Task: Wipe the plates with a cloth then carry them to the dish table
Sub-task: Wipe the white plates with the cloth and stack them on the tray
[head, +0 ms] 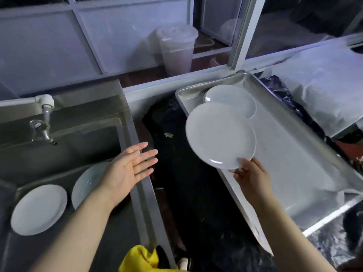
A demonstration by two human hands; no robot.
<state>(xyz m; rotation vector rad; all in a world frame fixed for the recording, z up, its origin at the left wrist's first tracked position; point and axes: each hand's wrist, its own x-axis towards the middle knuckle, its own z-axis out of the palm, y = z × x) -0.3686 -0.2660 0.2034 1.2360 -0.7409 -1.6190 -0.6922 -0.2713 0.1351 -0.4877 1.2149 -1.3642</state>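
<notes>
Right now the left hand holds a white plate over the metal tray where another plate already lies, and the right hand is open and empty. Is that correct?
Not quite: the hands are swapped. In the head view the right hand grips the white plate by its near rim over the metal tray, where another plate already lies. The left hand is open and empty, palm up, above the sink edge.

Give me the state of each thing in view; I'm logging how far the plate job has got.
Left hand: open, palm up, holding nothing.
Right hand: pinching the held plate's near rim.
Held plate: tilted, in the air over the metal tray.
Plate on tray: lying flat.
Metal tray: holds one plate.
Stack of plates: sitting by the sink.
Tap: no water visible.
Yellow cloth: crumpled, unheld.
</notes>
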